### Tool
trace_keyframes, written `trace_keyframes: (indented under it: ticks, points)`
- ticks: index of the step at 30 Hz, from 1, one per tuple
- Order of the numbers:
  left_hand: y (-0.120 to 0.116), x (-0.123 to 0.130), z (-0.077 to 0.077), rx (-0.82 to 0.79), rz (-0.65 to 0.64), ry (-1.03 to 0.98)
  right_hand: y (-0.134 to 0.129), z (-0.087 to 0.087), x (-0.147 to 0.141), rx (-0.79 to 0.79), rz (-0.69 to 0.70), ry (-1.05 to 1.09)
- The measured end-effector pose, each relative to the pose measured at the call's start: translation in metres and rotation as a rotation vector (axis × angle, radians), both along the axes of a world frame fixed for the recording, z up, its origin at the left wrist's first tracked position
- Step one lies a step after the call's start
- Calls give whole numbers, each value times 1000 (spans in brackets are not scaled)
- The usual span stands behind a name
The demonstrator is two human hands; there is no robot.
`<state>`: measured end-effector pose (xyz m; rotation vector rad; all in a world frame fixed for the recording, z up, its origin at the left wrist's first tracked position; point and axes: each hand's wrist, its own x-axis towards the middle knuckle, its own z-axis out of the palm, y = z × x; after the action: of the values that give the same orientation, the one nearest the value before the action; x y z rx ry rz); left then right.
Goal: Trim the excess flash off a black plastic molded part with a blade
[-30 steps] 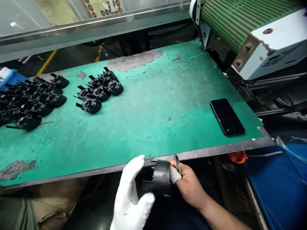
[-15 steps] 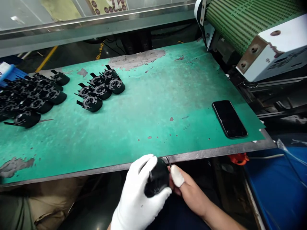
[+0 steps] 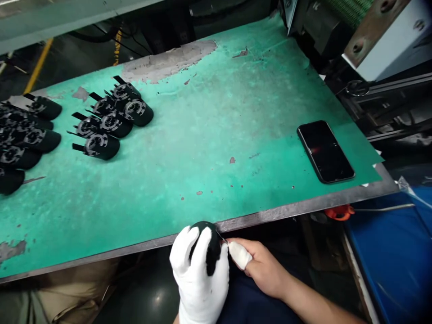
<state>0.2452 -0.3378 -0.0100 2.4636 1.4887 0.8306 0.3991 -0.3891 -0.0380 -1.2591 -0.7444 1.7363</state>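
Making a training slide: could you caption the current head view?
Gloved left hand gripping a black part, right hand holding a thin tool beside it, at the green table.

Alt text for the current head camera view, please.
A white-gloved left hand holds a round black part at the edge of a worn green table, while the right hand, its thumb covered in white, holds a thin tool close to it. More black parts sit grouped at left; a phone lies at right.

The grip holds one black part point(image 3: 212, 252) and one thin tool point(image 3: 222, 237); six black housings point(image 3: 122, 128) stand beyond it leftward; farther left, a cluster point(image 3: 45, 140) seems at least five (cut off by the view's edge); one phone point(image 3: 326, 150) lies beyond, right.
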Motion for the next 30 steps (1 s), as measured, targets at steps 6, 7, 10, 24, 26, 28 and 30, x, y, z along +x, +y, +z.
trace_keyframes:
  ticks: [6, 7, 10, 24, 26, 28, 30]
  points:
    - [4, 4, 2, 1, -12, -6, 5, 4, 5, 39, 6, -80]
    - [4, 4, 2, 9, -12, -5, 5, 3, 5, 29, 9, -95]
    - [5, 4, 1, 29, -17, 4, 6, 2, 5, 15, 20, -115]
    - [4, 5, 0, 81, -15, -6, 4, -9, 1, -23, -16, -50]
    - [4, 7, 0, 87, -10, -12, 5, -11, 3, -13, 9, -44]
    - [5, 7, 1, 84, -8, -16, 7, -12, 5, 1, 29, -45]
    - [5, 7, 0, 82, 0, -18, 8, -12, 7, 12, 46, -49]
